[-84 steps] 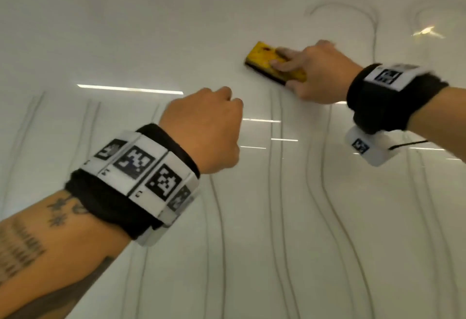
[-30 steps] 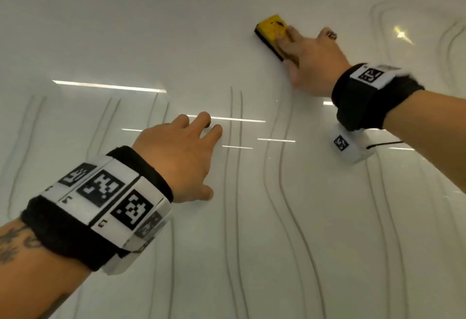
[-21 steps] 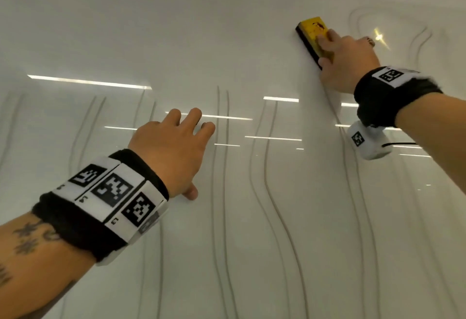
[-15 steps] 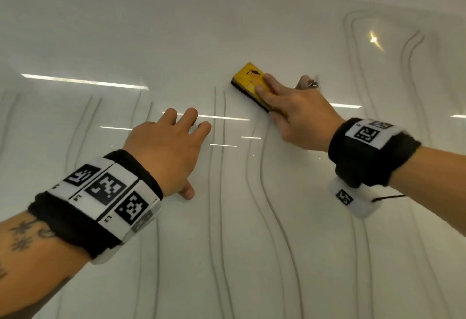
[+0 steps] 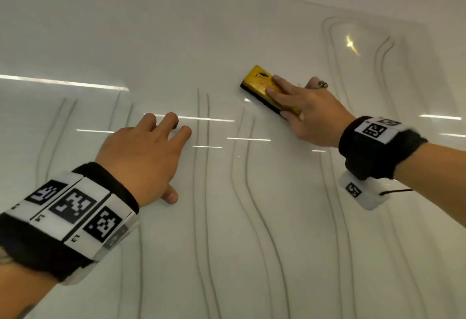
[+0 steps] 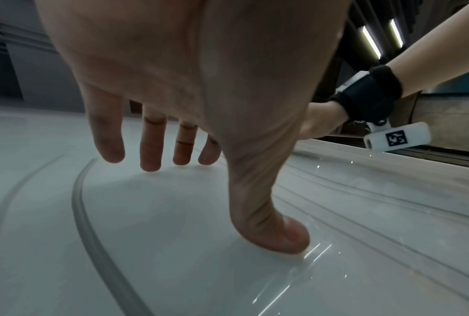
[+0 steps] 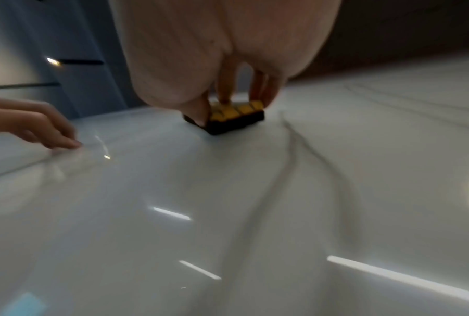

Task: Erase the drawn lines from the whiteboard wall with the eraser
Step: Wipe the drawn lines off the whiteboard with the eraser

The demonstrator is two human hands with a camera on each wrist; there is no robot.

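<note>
Eraser (image 5: 267,89), yellow with a dark felt side, lies flat against the whiteboard wall (image 5: 151,28), above two wavy drawn lines (image 5: 242,167). The right hand (image 5: 306,112) grips it, fingers on its top and thumb at its edge. The left hand (image 5: 141,157) is spread, its fingertips (image 6: 149,164) and thumb touching the wall, holding nothing.

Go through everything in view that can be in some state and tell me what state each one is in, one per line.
eraser: dark pad flat against the wall, held by the right hand
right hand: grips the eraser, fingers on its yellow top
left hand: spread, fingertips and thumb resting on the wall, holding nothing
whiteboard wall: upper left part wiped, the rest still marked
drawn lines: mostly unerased, tops cut off along the wiped band
</note>
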